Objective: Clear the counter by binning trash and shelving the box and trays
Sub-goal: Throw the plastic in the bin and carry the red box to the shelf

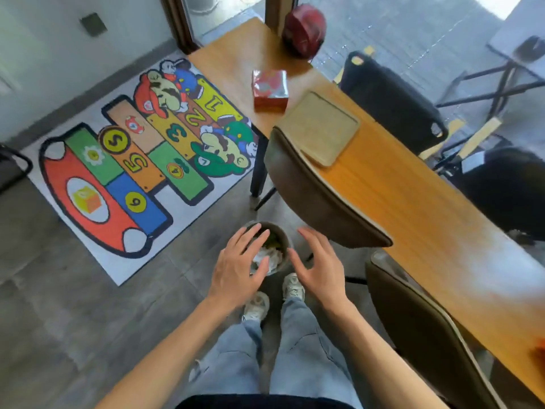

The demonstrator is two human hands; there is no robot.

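A small round bin (pixel 284 236) stands on the floor just ahead of my feet, with crumpled white paper (pixel 272 256) and something green inside. My left hand (pixel 239 265) hovers over the bin's left side with relaxed fingers, holding nothing. Just right of the bin, my right hand (pixel 320 265) is spread and empty. On the wooden counter (pixel 413 202) lie a red box (pixel 270 89) and a beige tray (pixel 321 128).
Two brown chairs (pixel 318 196) are pushed against the counter's near side, the nearer one (pixel 427 335) by my right arm. A dark red helmet (pixel 305 29) sits at the counter's far end. A colourful numbered mat (pixel 132 160) covers the floor to the left. Black chairs stand beyond the counter.
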